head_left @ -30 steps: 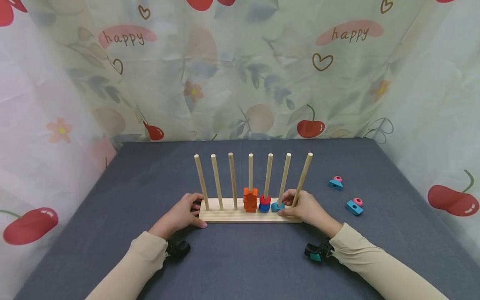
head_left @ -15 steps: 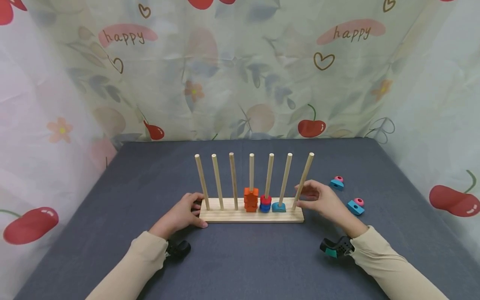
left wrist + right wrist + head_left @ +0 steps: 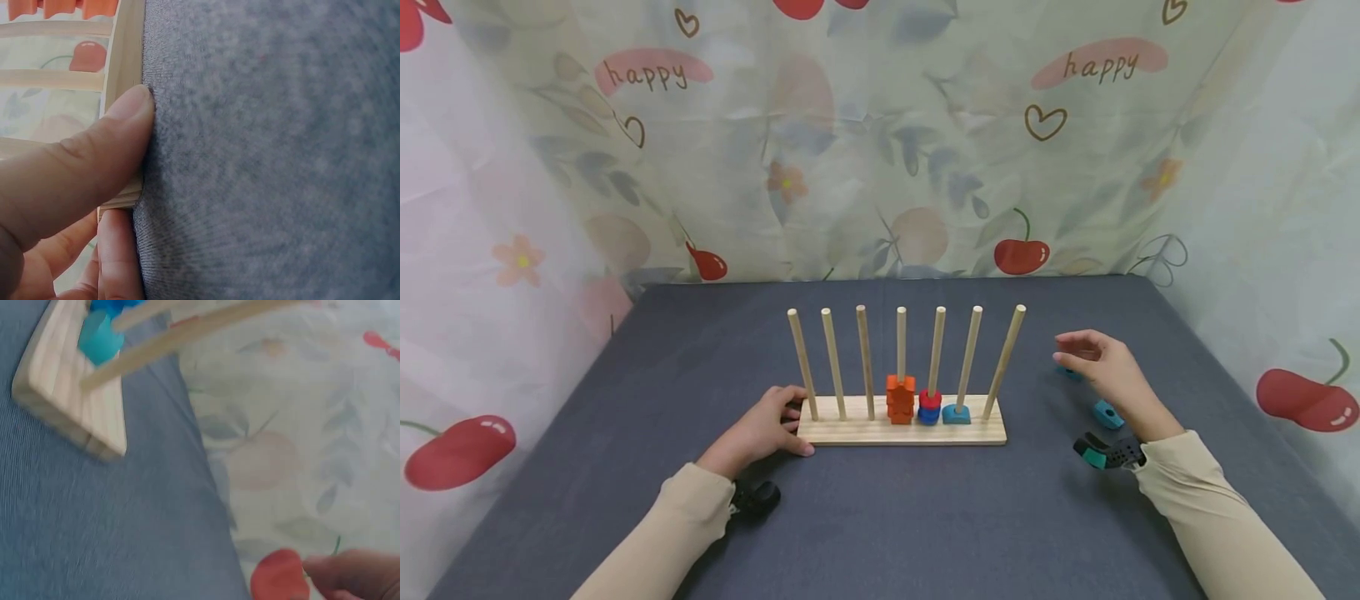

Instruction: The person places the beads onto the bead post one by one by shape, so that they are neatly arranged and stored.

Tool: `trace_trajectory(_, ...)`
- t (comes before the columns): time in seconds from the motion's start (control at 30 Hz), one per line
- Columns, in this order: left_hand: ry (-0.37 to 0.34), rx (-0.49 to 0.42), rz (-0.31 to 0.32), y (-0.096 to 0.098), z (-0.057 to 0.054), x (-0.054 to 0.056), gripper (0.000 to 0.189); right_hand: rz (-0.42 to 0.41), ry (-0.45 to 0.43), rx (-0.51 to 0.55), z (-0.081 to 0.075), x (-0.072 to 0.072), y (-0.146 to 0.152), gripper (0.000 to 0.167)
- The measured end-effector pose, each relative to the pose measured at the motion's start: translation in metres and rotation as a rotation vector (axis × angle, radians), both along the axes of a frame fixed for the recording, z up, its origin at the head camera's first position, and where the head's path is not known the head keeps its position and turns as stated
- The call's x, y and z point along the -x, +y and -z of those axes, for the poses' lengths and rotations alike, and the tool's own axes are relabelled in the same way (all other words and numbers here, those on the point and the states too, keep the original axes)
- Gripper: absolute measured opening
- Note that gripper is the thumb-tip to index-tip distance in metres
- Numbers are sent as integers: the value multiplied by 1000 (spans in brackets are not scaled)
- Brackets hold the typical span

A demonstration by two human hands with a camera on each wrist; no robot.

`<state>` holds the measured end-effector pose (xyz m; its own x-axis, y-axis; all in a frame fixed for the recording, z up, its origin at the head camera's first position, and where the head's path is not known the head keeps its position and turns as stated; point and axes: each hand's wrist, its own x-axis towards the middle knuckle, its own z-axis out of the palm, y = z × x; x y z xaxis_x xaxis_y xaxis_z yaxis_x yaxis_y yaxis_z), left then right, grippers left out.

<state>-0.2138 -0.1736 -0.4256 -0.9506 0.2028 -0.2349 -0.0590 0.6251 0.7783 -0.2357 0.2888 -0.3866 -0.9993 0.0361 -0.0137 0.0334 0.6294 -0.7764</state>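
Behind the dark grey bench hangs a pale curtain, printed with cherries, leaves, hearts and the word "happy". On this bench lies a long wooden base, from which seven wooden pegs rise. Near the middle of the base, the fourth peg from the left carries orange pieces. Next to them, to the right along the base, a red ring sits above blue on the fifth peg, and a blue half-round piece lies flat around the foot of the sixth.

At the left end of the base, the left hand grips it, with the thumb at the front edge and the fingers at the end. Well to the right of the base, the right hand is over the bench with bent fingers, a narrow gap between them and the thumb. Just under it a loose blue piece shows partly; whether they touch, I cannot tell. Near its wrist, also right of the base, lies a blue block, partly covered.
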Motion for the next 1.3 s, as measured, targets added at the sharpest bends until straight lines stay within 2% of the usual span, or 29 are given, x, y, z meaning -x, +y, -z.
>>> trace_trajectory(0.1, 0, -3, 2, 0, 0, 0, 81, 61, -25, -18, 6, 2, 6, 53)
trace_trajectory(0.27, -2, -5, 0, -1, 1, 1, 82, 98, -39, -35, 11, 4, 16, 44)
trace_trajectory(0.5, -5, -3, -2, -1, 0, 1, 82, 61, -99, -109, 15, 10, 27, 41)
trace_trajectory(0.73, -7, -8, -5, -1, 1, 1, 82, 51, -133, -126, 20, 18, 29, 38)
trace_trajectory(1.3, -2, -6, -4, -1, 1, 1, 81, 67, -139, -146, 25, 19, 32, 42)
